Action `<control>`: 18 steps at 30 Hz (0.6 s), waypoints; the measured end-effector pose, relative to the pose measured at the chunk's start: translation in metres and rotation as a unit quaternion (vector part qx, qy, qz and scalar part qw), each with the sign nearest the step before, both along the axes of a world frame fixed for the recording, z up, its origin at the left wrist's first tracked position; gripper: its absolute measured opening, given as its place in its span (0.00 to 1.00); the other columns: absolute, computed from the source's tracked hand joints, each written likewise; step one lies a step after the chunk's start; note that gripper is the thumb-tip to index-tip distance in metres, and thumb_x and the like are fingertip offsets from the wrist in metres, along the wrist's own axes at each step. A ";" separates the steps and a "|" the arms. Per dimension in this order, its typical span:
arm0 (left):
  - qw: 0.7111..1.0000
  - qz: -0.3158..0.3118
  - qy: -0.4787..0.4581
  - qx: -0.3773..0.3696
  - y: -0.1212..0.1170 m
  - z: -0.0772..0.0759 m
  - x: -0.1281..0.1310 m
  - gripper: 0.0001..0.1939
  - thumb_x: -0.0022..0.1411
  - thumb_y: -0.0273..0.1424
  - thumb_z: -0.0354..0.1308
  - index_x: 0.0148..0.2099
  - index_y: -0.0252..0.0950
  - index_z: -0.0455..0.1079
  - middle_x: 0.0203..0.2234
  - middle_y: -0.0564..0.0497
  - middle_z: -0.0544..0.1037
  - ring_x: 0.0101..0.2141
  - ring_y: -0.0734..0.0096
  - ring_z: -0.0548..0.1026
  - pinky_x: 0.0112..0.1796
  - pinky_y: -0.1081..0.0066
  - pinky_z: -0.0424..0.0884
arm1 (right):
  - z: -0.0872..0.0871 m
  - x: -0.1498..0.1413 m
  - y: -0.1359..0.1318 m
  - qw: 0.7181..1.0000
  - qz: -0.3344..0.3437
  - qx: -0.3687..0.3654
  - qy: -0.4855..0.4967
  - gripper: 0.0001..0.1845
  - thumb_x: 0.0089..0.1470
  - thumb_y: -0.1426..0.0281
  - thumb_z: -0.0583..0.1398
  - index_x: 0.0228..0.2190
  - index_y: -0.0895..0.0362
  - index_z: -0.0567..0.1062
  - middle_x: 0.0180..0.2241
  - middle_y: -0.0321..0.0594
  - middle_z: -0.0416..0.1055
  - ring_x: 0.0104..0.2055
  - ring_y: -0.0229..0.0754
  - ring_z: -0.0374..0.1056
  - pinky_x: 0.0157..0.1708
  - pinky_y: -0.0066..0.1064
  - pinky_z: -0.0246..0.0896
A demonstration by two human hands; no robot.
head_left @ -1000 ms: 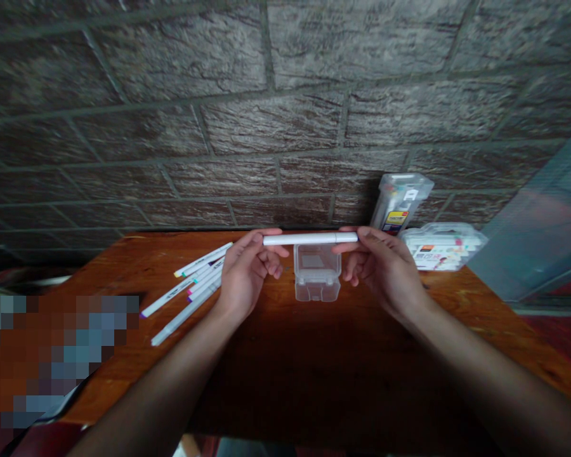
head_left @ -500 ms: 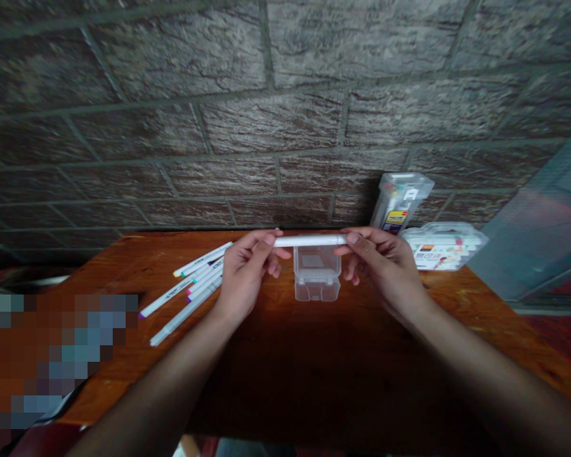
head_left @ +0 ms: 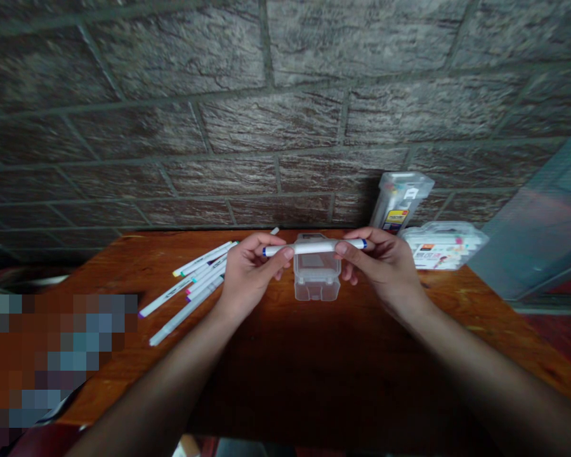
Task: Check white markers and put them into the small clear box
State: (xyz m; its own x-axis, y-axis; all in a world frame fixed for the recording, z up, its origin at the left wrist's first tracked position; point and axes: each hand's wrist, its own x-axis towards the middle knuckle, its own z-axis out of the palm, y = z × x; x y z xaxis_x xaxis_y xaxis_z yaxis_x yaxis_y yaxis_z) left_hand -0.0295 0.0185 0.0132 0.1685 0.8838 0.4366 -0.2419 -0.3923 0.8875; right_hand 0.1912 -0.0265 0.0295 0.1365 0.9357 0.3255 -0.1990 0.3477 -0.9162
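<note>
A white marker (head_left: 314,247) with dark blue ends lies level across both hands, above the table. My left hand (head_left: 247,270) is closed on its left part, thumb and fingers pinching it. The right part is pinched the same way by my right hand (head_left: 385,266). Behind and below the marker stands a small clear plastic case (head_left: 316,289), its lid raised at the back. Several white markers (head_left: 176,295) with coloured ends lie beside my left hand, which partly covers them.
A tall clear case (head_left: 400,202) leans near the stone-block wall (head_left: 271,120). Right of it a clear carrying case (head_left: 441,247) with a printed label sits on the wooden table (head_left: 276,381). A glassy panel (head_left: 537,222) rises at the right edge. Pixelation hides the lower left.
Both hands have slid inward along the marker, so its blue ends now show. The marker sits slightly lower. The cases have stayed put.
</note>
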 end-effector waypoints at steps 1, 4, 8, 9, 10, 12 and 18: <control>1.000 0.001 0.000 0.001 0.000 0.000 0.000 0.11 0.59 0.34 0.76 0.39 0.36 0.78 0.22 0.55 0.80 0.20 0.78 0.71 0.21 0.78 0.69 | 0.000 0.000 0.000 1.000 0.002 0.001 0.000 0.19 0.44 0.62 0.80 0.33 0.56 0.82 0.24 0.36 0.82 0.16 0.34 0.71 0.14 0.22 0.65; 1.000 0.001 -0.002 -0.003 0.000 0.000 0.000 0.11 0.61 0.34 0.75 0.40 0.36 0.78 0.23 0.55 0.80 0.20 0.79 0.71 0.22 0.78 0.69 | -0.001 0.000 0.001 1.000 0.002 0.005 0.001 0.18 0.47 0.62 0.79 0.34 0.57 0.81 0.25 0.37 0.82 0.16 0.34 0.71 0.14 0.22 0.65; 1.000 -0.008 -0.017 -0.009 0.002 -0.003 -0.001 0.10 0.63 0.34 0.73 0.43 0.37 0.78 0.24 0.54 0.81 0.19 0.79 0.70 0.22 0.77 0.68 | 0.001 -0.001 0.000 1.000 0.005 0.006 -0.002 0.16 0.50 0.61 0.77 0.34 0.57 0.81 0.26 0.38 0.83 0.16 0.34 0.72 0.14 0.22 0.65; 1.000 -0.010 -0.018 -0.009 0.002 -0.003 -0.002 0.09 0.64 0.34 0.72 0.43 0.37 0.79 0.25 0.54 0.81 0.19 0.79 0.70 0.22 0.77 0.68 | 0.001 -0.002 0.000 1.000 0.005 0.006 -0.002 0.16 0.51 0.61 0.77 0.34 0.57 0.81 0.26 0.38 0.83 0.16 0.34 0.72 0.14 0.22 0.65; 1.000 -0.011 -0.016 -0.009 0.002 -0.003 -0.002 0.09 0.64 0.34 0.72 0.43 0.37 0.79 0.25 0.54 0.81 0.19 0.79 0.70 0.22 0.77 0.68 | 0.001 -0.002 0.000 1.000 0.005 0.007 -0.003 0.16 0.51 0.61 0.77 0.34 0.57 0.81 0.26 0.38 0.83 0.16 0.34 0.72 0.14 0.21 0.66; 1.000 -0.006 -0.010 -0.008 0.001 -0.003 -0.002 0.10 0.63 0.34 0.73 0.42 0.36 0.79 0.24 0.54 0.81 0.20 0.79 0.70 0.22 0.77 0.68 | 0.000 -0.002 0.000 1.000 0.005 0.007 -0.002 0.16 0.50 0.62 0.77 0.35 0.57 0.81 0.25 0.37 0.82 0.16 0.34 0.72 0.14 0.22 0.66; 1.000 0.007 0.014 0.013 -0.001 0.000 -0.001 0.12 0.60 0.34 0.75 0.40 0.36 0.77 0.23 0.55 0.79 0.20 0.79 0.71 0.22 0.78 0.68 | -0.002 -0.001 0.000 1.000 0.008 0.001 -0.005 0.19 0.44 0.63 0.80 0.34 0.56 0.81 0.23 0.35 0.80 0.16 0.34 0.71 0.14 0.22 0.65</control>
State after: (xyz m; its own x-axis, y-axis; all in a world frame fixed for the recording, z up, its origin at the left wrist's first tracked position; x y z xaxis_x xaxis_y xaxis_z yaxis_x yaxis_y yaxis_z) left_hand -0.0304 0.0175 0.0133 0.1693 0.8747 0.4541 -0.2108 -0.4179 0.8837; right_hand 0.1904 -0.0266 0.0276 0.1186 0.9372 0.3279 -0.1942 0.3458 -0.9180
